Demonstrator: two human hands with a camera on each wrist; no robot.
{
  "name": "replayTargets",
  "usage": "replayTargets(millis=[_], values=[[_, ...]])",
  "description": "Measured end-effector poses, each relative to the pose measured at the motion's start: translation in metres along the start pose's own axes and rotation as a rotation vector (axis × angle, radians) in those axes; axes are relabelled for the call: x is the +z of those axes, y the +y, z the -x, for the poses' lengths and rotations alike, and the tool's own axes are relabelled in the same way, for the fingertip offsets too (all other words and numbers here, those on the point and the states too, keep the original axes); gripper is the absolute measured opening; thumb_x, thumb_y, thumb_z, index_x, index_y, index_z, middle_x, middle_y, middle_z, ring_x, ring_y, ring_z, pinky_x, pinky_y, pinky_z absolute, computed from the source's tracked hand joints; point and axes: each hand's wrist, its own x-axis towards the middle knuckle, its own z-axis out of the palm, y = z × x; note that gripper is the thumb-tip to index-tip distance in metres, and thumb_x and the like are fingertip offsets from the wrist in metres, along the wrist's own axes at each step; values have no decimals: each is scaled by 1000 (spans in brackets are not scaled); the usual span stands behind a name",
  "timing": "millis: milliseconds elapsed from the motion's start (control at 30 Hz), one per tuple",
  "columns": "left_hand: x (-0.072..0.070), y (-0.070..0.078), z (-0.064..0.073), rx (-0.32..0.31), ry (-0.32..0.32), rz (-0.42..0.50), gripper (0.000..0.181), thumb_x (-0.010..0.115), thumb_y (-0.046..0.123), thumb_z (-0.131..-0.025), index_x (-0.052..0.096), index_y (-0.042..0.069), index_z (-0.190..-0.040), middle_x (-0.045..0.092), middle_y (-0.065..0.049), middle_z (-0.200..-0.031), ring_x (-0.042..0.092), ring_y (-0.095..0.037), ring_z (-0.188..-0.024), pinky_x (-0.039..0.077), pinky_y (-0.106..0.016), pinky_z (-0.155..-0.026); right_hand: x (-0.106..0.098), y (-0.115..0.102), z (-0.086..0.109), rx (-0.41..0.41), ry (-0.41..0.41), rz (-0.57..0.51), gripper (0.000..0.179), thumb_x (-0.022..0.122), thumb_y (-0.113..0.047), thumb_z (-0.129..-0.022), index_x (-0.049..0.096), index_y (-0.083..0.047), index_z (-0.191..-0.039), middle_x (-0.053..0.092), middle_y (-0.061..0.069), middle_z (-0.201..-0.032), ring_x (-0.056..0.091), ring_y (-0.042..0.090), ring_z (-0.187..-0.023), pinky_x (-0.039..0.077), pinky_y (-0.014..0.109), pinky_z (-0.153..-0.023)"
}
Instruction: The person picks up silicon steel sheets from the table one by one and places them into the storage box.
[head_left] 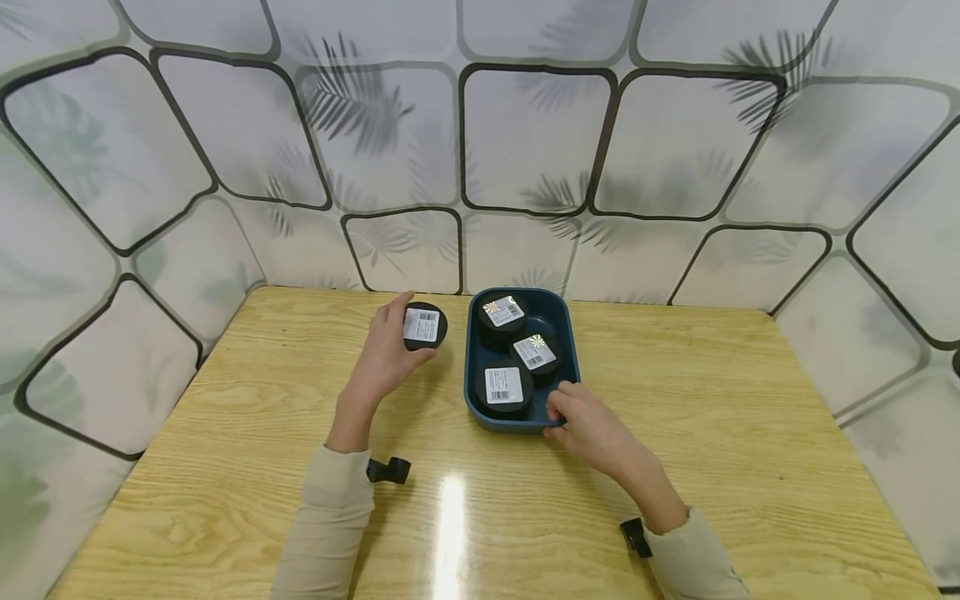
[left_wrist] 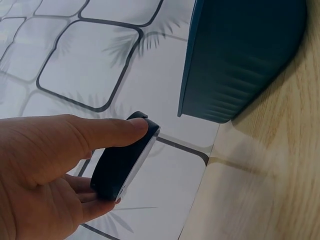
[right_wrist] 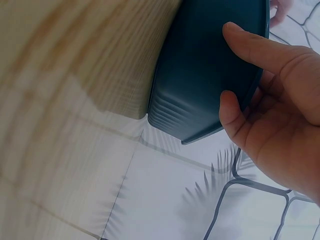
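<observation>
My left hand grips a round black puck-like container by its rim, thumb on one side and fingers on the other. A white label with a barcode covers part of its flat face. In the left wrist view the black container is seen edge-on, apart from the table. To its right stands a dark blue rectangular bin. Three similar labelled black containers lie inside the bin. My right hand holds the bin's near right corner, with fingers over the rim and thumb on the outer wall.
The bin stands on a light wooden table, near its back edge. Behind the table hangs a patterned backdrop with leaf prints. Black straps sit at both wrists.
</observation>
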Motion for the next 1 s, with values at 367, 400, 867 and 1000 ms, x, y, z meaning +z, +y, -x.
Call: replayTargets(millis=[367, 400, 867, 1000], values=[[0, 8, 1, 25, 7, -7, 92, 82, 11, -81, 26, 9, -154, 35, -30, -145, 43, -42, -125, 41, -57, -101, 0, 0, 0, 10, -10, 4, 33, 84, -7, -77, 52, -14, -75, 41, -4, -77, 40, 13, -74, 37, 27, -65], [0, 8, 1, 26, 8, -8, 92, 82, 11, -81, 26, 9, -154, 35, -30, -145, 43, -42, -125, 41, -57, -101, 0, 0, 0, 7, -6, 5, 33, 84, -7, -77, 52, -14, -75, 41, -4, -77, 40, 13, -74, 37, 27, -65], [1, 17, 3, 52, 9, -20, 92, 83, 10, -80, 28, 7, -153, 35, -30, -146, 41, -44, -127, 40, -57, -102, 0, 0, 0, -2, 4, 5, 34, 84, -6, -76, 51, -14, -75, 41, -4, -77, 40, 13, -74, 37, 27, -65], [2, 18, 3, 64, 12, -24, 92, 83, 10, -79, 28, 6, -153, 35, -30, -146, 40, -44, -129, 39, -57, -103, -1, -1, 1, 1, 1, 1, 34, 84, -7, -77, 51, -14, -75, 41, -4, -77, 39, 13, -74, 37, 27, -65]])
